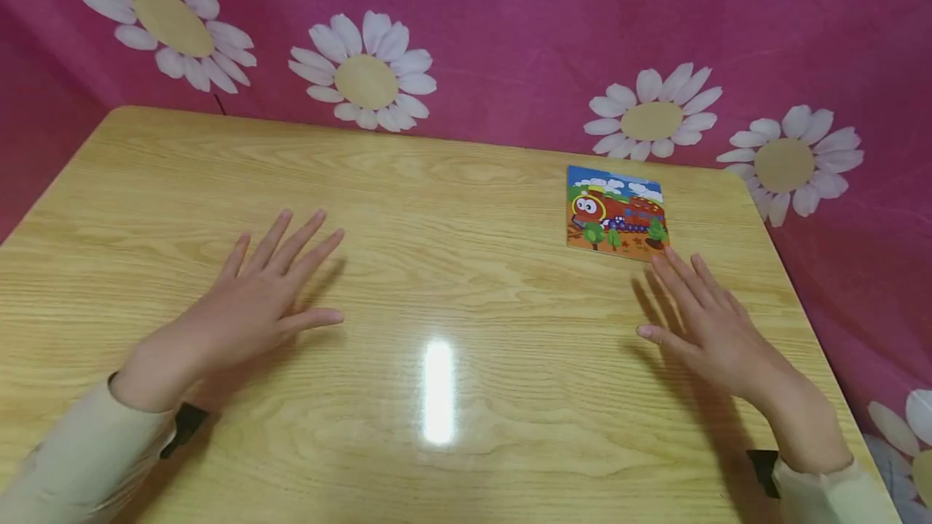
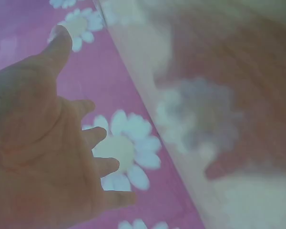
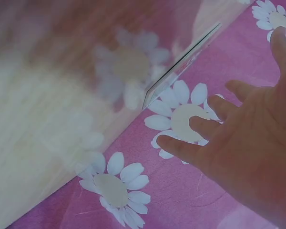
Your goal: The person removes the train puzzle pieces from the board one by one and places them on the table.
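A square picture board [image 1: 617, 213] with a red cartoon train, green trees and a blue sky lies flat at the back right of the wooden table. My right hand [image 1: 717, 338] hovers just in front of it, fingers spread and straight, the fingertips right at the board's near right corner in the head view. From the right wrist view the board [image 3: 181, 64] appears edge-on beyond the fingers. Over the left part of the table my left hand [image 1: 247, 306] is held palm down with its fingers spread, holding nothing.
The glossy wooden table [image 1: 473, 281] reflects a bright light at its middle. Behind it and along its right side hangs a pink cloth [image 1: 502, 39] with large white daisies. Dark straps or mounts show at both sleeve cuffs.
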Demonstrator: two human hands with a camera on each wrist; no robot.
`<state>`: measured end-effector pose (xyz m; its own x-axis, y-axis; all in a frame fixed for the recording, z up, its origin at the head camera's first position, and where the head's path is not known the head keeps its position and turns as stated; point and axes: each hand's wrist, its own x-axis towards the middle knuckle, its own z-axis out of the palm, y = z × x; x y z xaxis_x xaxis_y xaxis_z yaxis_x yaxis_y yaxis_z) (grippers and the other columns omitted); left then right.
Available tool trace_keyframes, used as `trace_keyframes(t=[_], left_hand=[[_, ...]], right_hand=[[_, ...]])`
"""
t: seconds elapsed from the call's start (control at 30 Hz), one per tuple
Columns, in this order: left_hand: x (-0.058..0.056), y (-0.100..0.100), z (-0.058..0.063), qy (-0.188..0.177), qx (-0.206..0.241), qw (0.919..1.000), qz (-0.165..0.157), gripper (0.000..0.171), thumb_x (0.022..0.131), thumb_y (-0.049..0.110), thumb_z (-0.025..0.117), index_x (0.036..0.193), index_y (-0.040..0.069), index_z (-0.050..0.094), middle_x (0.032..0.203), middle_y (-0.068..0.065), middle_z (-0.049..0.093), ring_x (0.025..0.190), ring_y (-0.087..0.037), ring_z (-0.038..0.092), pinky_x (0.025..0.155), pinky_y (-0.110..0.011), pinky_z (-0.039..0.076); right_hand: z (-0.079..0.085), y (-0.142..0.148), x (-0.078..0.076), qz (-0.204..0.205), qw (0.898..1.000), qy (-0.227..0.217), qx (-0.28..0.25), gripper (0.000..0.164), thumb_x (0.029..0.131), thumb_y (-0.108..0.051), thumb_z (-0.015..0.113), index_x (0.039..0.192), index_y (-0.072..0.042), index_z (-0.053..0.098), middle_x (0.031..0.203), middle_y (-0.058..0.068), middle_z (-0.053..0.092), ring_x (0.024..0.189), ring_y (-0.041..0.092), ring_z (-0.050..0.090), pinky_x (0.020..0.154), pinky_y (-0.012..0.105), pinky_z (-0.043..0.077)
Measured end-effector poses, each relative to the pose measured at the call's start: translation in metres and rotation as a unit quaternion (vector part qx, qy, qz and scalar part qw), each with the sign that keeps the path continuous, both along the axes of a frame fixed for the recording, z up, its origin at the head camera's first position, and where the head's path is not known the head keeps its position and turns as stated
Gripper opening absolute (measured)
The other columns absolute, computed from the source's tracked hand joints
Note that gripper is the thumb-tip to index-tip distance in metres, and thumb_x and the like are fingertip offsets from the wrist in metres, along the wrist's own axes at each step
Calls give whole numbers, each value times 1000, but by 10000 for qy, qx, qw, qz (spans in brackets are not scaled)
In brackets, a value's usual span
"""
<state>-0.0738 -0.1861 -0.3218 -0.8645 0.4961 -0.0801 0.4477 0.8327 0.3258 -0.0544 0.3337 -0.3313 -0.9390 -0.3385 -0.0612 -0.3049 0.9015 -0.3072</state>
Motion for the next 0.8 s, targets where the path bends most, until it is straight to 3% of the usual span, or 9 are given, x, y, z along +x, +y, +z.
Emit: trace_keyframes(t=[0.27, 0.43, 0.63, 0.8], left_hand=[[-30, 48, 15, 179, -123, 9971, -732, 86, 94, 58, 53, 159, 23, 11, 165, 0, -6, 148, -31, -12, 111, -66, 0], [-56, 87, 20, -95, -327, 9938, -1063, 87, 94, 60, 52, 159, 27, 7, 164, 3, -9, 148, -29, -14, 113, -64, -1], [-88, 142, 18, -569, -449, 9890, -1286, 85, 95, 62, 48, 159, 32, 0, 163, 7, -14, 147, -27, -17, 114, -60, -6], [-115, 188, 6, -759, -523, 9861, -1385, 84, 96, 64, 44, 158, 32, -1, 163, 7, -15, 147, -25, -19, 114, -60, -6]], right_hand=[[3, 14, -31, 152, 9998, -121, -53, 89, 95, -37, 64, 159, -12, 7, 163, 16, 1, 146, 43, -7, 101, 78, 11], [4, 26, -56, 151, 9993, -340, 89, 90, 97, -39, 62, 158, -10, 3, 163, 15, -4, 146, 42, -9, 102, 77, 10], [2, 42, -89, -40, 9977, -627, 267, 92, 96, -43, 61, 159, -14, 1, 163, 16, -4, 146, 42, -10, 99, 79, 10], [-1, 55, -111, -32, 9967, -745, 310, 93, 95, -43, 62, 159, -11, 2, 162, 21, -2, 145, 45, -9, 103, 76, 9]])
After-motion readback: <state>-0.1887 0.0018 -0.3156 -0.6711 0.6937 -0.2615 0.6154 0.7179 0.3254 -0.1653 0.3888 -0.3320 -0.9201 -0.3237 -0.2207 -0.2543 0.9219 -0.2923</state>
